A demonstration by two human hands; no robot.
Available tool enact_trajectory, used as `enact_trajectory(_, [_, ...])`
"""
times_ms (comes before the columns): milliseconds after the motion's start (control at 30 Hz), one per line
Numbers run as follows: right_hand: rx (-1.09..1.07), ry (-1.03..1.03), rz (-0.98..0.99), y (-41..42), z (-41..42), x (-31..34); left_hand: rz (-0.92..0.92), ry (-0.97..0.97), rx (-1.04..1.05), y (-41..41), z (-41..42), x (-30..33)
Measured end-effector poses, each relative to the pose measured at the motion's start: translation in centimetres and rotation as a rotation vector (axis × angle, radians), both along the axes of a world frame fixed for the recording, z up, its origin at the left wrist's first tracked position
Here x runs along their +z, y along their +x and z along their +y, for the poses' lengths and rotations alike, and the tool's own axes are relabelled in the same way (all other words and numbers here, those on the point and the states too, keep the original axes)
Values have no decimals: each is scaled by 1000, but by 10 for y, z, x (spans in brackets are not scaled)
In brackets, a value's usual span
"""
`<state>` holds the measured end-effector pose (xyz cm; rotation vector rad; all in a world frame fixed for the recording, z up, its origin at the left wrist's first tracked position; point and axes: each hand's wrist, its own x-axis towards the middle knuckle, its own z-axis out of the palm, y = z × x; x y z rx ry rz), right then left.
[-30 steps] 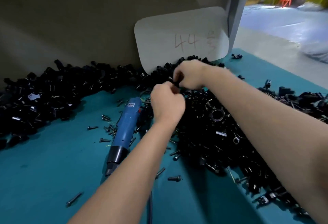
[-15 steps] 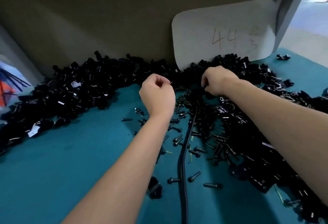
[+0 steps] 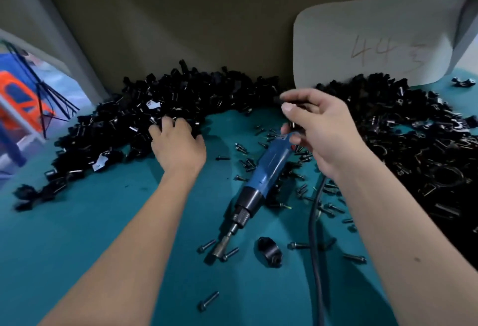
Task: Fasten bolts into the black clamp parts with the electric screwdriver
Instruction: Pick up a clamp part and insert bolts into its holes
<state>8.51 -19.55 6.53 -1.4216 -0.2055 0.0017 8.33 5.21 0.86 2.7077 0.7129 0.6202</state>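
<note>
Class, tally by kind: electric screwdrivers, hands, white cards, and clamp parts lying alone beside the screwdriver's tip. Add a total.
Electric screwdriver: 1
Left hand, right hand: 2
White card: 1
Lone clamp part: 1
Total: 5

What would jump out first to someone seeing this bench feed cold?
A long heap of black clamp parts banked against the back wall, curving round to the right. In the middle of the teal table lies the blue electric screwdriver, tip toward the camera, loose bolts scattered around it. The left hand reaches into the heap; the right hand holds something small and dark above the screwdriver's rear end.
</note>
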Motion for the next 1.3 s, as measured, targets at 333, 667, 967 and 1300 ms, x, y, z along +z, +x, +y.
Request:
enact_trajectory(333, [-186,110,4,-26,-27,-40,-480,-636,-43,-36,-34,7])
enact_trajectory(667, [-44,190,15,-35,-28,-47,-455,-1516,-287,-90,-68,38])
enact_trajectory(967, [77,265,25,-45,-15,-47,-381,-1762,-469,-85,-62,27])
enact_trajectory(1300, [119,278,0,-50,-15,-45,-409,-1870,-589,-78,-72,18])
